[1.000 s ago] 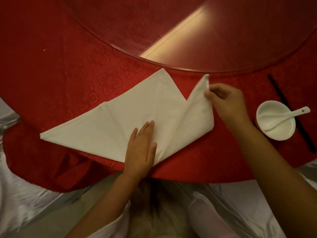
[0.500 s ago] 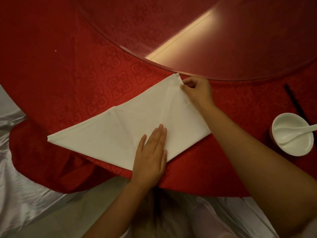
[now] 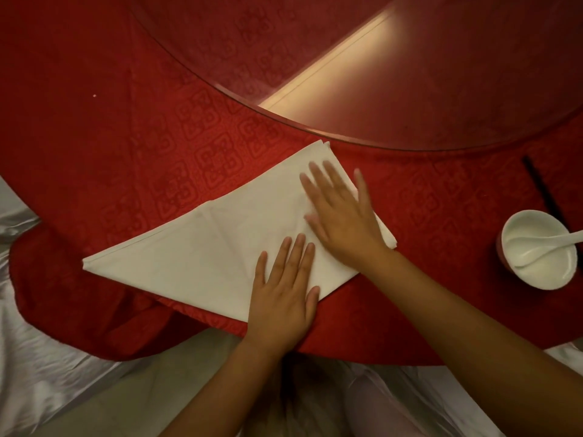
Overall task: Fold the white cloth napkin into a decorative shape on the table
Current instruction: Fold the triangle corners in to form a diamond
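Note:
The white cloth napkin (image 3: 202, 250) lies flat on the red tablecloth (image 3: 126, 146), folded into a long pointed shape with its right corner turned up to the top point. My left hand (image 3: 284, 294) rests palm down on the napkin's near corner, fingers together. Palm down as well, my right hand (image 3: 342, 216) lies flat on the folded right flap with its fingers spread. Neither hand grips the cloth.
A white bowl (image 3: 541, 263) holding a white spoon (image 3: 549, 244) stands at the right, with a dark chopstick (image 3: 541, 190) behind it. A glass turntable (image 3: 410, 127) fills the far middle. The table's near edge runs just below the napkin.
My right hand carried the napkin's right corner up to the top point, let it go and now presses flat on the folded flap. The left hand stayed pressing the near corner.

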A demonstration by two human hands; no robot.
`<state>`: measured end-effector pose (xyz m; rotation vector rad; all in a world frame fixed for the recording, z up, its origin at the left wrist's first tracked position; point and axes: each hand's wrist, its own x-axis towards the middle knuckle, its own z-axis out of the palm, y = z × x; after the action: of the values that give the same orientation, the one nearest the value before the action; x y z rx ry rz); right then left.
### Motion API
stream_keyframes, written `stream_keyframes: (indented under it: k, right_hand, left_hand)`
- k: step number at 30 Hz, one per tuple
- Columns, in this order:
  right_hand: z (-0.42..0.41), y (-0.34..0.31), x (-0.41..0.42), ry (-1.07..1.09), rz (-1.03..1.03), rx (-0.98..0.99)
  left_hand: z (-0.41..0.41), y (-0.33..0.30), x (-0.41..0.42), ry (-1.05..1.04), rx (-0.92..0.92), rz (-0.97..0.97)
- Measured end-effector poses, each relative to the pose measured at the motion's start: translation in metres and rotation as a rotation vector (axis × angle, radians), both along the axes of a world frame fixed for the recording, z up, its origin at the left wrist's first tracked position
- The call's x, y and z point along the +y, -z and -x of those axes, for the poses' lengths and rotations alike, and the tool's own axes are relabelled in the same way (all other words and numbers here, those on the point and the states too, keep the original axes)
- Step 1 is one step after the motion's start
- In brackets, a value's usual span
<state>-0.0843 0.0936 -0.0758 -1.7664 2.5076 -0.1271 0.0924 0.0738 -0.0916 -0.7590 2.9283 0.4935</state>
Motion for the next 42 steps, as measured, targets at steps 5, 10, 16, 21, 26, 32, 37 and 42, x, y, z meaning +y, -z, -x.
stream_keyframes:
  k: [5, 10, 16, 21, 26, 32, 37, 42]
  right_hand:
    - [0.017, 0.02, -0.009, 0.045, -0.133, -0.062]
    - [0.031, 0.014, -0.028, 0.104, -0.147, -0.055]
    - [0.005, -0.001, 0.022, 0.057, -0.018, 0.088]
    - [-0.006, 0.016, 0.06, 0.073, -0.155, -0.019]
    - [0.007, 0.018, 0.059, 0.104, -0.144, -0.039]
    - [0.006, 0.01, 0.049, 0.17, -0.124, 0.056]
    - [0.008, 0.015, 0.019, -0.002, -0.154, -0.016]
    - [0.011, 0.028, 0.022, 0.046, -0.134, -0.016]
  left_hand:
    - [0.0, 0.001, 0.001, 0.015, -0.026, 0.007]
    - [0.001, 0.0, 0.0, 0.029, -0.065, 0.02]
    - [0.002, -0.003, 0.0, 0.011, -0.043, 0.001]
    - [0.002, -0.003, 0.001, 0.006, -0.035, -0.007]
    - [-0.008, 0.001, -0.006, 0.059, -0.053, 0.02]
    - [-0.023, 0.001, -0.011, 0.088, -0.051, 0.049]
    - [-0.023, 0.003, -0.013, 0.104, -0.052, 0.048]
    - [-0.042, 0.005, -0.046, -0.078, -0.07, 0.056]
